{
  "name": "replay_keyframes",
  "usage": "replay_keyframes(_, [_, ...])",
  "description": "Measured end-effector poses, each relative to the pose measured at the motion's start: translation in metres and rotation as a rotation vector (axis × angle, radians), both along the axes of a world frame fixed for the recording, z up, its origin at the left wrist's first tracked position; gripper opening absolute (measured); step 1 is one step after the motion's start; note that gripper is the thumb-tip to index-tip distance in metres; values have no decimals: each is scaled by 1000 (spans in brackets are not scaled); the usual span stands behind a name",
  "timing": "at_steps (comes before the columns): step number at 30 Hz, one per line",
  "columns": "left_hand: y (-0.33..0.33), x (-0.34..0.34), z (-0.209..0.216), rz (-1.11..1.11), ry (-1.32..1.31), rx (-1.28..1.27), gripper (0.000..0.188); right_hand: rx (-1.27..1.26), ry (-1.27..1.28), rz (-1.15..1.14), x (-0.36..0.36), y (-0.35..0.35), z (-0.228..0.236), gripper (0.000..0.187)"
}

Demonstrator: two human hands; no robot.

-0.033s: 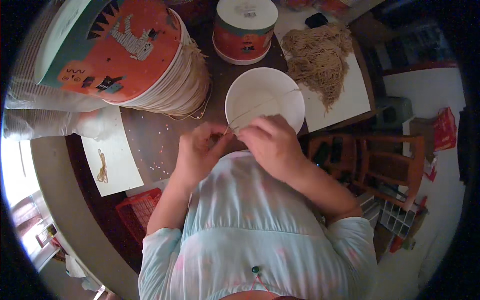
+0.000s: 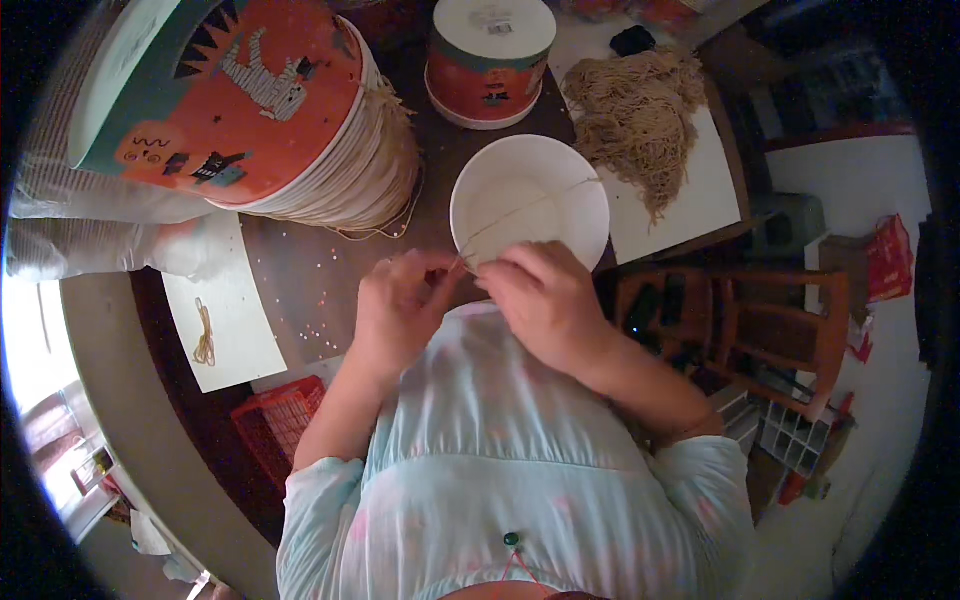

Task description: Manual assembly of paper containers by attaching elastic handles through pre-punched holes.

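Note:
Both my hands meet at the near rim of a white paper bucket [image 2: 590,215], which lies with its open mouth toward me. A thin tan cord [image 2: 518,211] crosses that mouth from the far right rim to my fingertips. My left hand [image 2: 396,310] pinches the cord's near end between thumb and forefinger. From the other side my right hand [image 2: 545,300] pinches the same end, its fingers close to the left thumb. The bucket's near edge and the exact grip on the cord are partly hidden by the fingers.
A tall stack of printed orange buckets with cords [image 2: 375,170] rises at the left. A smaller orange bucket [image 2: 490,85] stands upside down behind. Tangled tan cords [image 2: 640,115] lie on a white board at right; a cord loop [image 2: 205,335] lies left. A wooden chair [image 2: 780,315] stands right.
My right hand has dropped slightly toward me, and the fingers of my left hand have shifted a little. The bucket and cord stay where they were.

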State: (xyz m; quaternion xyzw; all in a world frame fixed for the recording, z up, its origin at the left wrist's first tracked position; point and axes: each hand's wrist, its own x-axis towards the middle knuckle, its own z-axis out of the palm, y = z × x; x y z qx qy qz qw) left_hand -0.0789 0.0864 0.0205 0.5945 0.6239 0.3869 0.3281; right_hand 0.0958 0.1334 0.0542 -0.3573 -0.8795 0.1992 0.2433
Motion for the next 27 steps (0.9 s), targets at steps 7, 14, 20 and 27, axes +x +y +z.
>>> replay_keyframes(7, [-15, 10, 7, -73, 330, 352, 15, -505, 213, -114, 1, -33, -13, 11])
replay_keyframes(14, [-18, 19, -24, 158, -922, -341, 6, -261, 71, -229, -8, -28, -37, 17])
replay_keyframes(20, [-24, 27, -24, 249, -1032, -306, 6, -1074, 568, -174, -8, -24, -61, 27])
replay_keyframes(27, [-34, 31, -31, 331, -866, -207, 8, -1619, 1044, -236, -13, -32, -59, 25])
